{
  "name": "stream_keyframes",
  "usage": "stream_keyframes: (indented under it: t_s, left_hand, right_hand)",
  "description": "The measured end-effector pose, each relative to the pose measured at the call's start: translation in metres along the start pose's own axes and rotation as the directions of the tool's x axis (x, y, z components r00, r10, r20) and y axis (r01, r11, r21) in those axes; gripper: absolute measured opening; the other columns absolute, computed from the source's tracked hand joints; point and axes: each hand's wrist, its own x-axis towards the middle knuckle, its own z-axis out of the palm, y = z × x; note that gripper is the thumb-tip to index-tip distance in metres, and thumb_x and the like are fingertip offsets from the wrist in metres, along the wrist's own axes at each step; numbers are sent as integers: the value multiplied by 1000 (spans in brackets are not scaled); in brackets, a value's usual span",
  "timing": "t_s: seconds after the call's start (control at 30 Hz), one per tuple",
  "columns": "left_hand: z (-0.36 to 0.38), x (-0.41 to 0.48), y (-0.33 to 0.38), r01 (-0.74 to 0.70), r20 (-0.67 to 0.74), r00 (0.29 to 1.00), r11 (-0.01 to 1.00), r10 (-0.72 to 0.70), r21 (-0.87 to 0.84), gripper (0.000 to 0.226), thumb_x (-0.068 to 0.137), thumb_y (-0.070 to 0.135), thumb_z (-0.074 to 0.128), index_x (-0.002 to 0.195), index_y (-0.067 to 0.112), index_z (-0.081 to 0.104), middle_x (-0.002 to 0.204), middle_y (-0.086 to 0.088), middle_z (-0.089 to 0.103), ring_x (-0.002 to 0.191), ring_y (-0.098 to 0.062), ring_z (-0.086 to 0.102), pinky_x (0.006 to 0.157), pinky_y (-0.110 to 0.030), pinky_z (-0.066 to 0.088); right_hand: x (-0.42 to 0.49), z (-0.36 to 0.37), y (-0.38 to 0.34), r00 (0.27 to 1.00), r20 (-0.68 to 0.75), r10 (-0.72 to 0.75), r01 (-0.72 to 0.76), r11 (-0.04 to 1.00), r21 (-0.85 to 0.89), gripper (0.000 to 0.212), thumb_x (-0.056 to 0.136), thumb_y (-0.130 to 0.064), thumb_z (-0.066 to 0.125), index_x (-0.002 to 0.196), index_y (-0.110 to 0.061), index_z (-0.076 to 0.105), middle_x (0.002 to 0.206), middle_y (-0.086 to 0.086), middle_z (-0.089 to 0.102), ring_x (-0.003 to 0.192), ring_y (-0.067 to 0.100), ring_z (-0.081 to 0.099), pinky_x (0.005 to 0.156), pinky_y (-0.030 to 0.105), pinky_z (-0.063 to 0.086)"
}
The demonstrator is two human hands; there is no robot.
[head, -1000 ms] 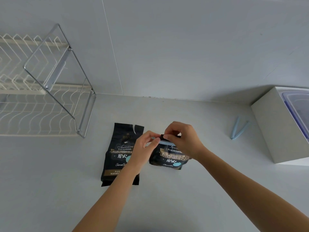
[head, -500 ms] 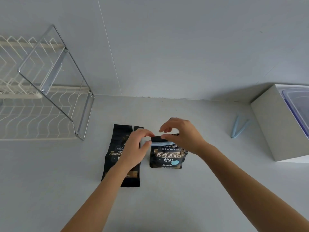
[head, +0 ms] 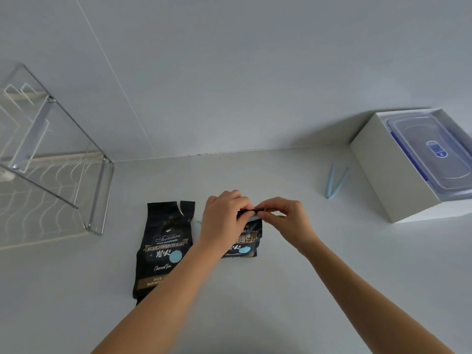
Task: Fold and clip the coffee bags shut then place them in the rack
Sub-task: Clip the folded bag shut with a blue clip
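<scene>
Both hands meet at the top of the short, folded coffee bag point(head: 242, 241), which stands on the table point(head: 281, 290) just right of the flat bag. My left hand point(head: 222, 221) is pinched over the left end of the fold; my right hand point(head: 286, 221) pinches the right end. A pale blue clip point(head: 252, 218) shows as a sliver along the fold between the fingertips. Whether it is fully snapped I cannot tell; the fingers cover most of it.

The fold line, and the clip on it, run left to right, square to my forearms. So each hand has one end, neither nearer than the other. My judgement: the squeeze must travel along that axis, end to end.

The flat bag point(head: 163, 249) lies unfolded, its torn top edge pointing away from me, long axis front to back. My left forearm crosses its lower right corner. It is not yet folded.

A spare blue clip point(head: 335, 182) lies open in a V, well right of the flat bag and farther back, near the white box point(head: 398, 180) holding a lidded container point(head: 434, 154). My right hand is nearer to it.

The rack point(head: 99, 195) stands left of the flat bag and farther back; left hand nearer.
</scene>
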Motion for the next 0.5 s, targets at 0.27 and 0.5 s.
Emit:
stream_keyframes:
  t_s: [0.27,0.5]
  left_hand:
    - [5,-11,-7,49,-41,998,996,-53,-80,7,78,32,67,72,30,65,66,16,55,68,-1,49,74,-28,30]
    - [3,-1,-10,106,68,994,956,-91,-275,5,77,20,72,72,23,70,69,10,62,67,-8,59,64,-37,51]
  right_hand:
    - [-5,12,20,999,-10,46,-45,995,90,11,77,-13,74,72,-22,68,81,1,71,84,26,66,88,57,50]
    - [-6,15,22,996,-44,72,-67,992,111,22,79,-12,73,68,-29,64,75,-3,66,77,20,62,92,56,47]
